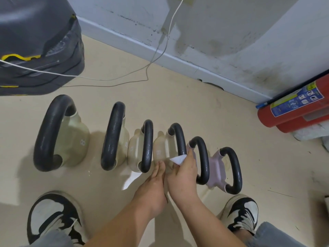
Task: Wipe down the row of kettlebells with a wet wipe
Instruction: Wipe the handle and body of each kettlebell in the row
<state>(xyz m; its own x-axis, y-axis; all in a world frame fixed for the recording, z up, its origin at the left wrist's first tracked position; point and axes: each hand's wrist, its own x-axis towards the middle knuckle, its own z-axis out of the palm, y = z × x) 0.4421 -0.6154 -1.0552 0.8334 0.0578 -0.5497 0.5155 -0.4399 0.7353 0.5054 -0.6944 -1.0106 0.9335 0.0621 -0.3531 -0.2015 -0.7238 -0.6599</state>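
Several kettlebells with black handles stand in a row on the beige floor, from a large cream one [71, 139] at the left to a small lilac one [218, 166] at the right. My right hand [183, 175] holds a white wet wipe [177, 159] against the fourth kettlebell [161, 150], a cream one, by its handle. My left hand [153, 186] rests fingers-forward against the near side of that same kettlebell, holding nothing that I can see.
A dark bag [35, 47] with yellow trim sits at the back left, with a white cable [106, 79] trailing across the floor to the wall. Two red fire extinguishers [293, 111] lie at the right. My two shoes [53, 216] flank my arms.
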